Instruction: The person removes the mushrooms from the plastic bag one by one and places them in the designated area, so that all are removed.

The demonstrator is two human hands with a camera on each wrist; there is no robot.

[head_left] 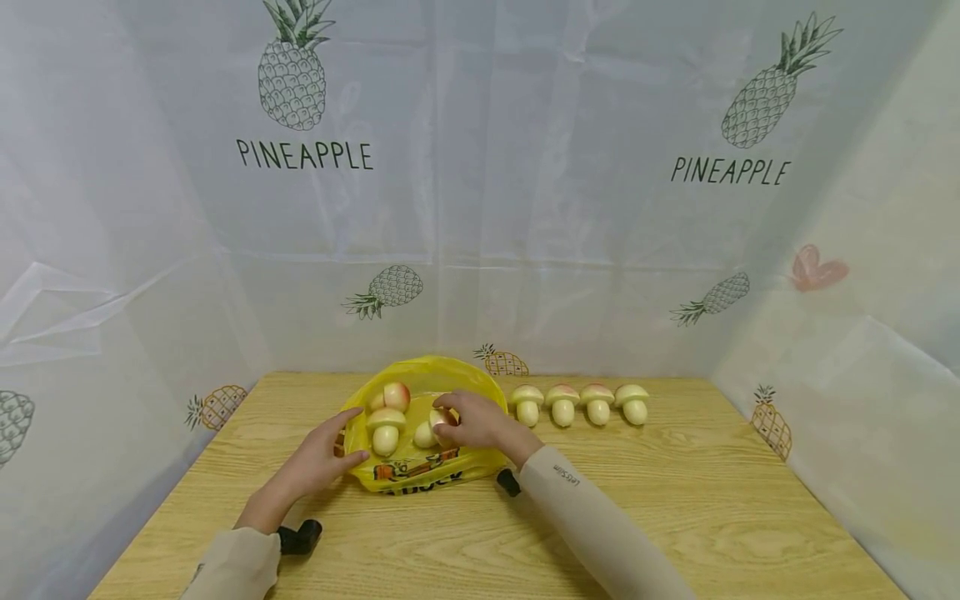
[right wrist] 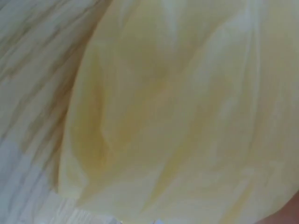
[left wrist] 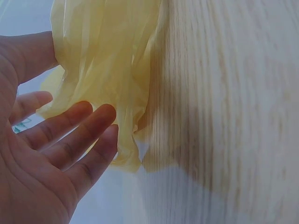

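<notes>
Head | right fingers [head_left: 452, 402] grip mushroom [head_left: 424, 436] in yellow bag [head_left: 480, 463] | left fingers [head_left: 345, 417] alongside

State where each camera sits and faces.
Head: on the head, facing forward and down at the yellow bag; left hand, right hand, sleeves show.
Left wrist: on that wrist, facing the bag's side; palm and fingers show.
Right wrist: on that wrist, facing the bag close up; a sliver of skin shows.
Both wrist views share bag and tabletop.
</notes>
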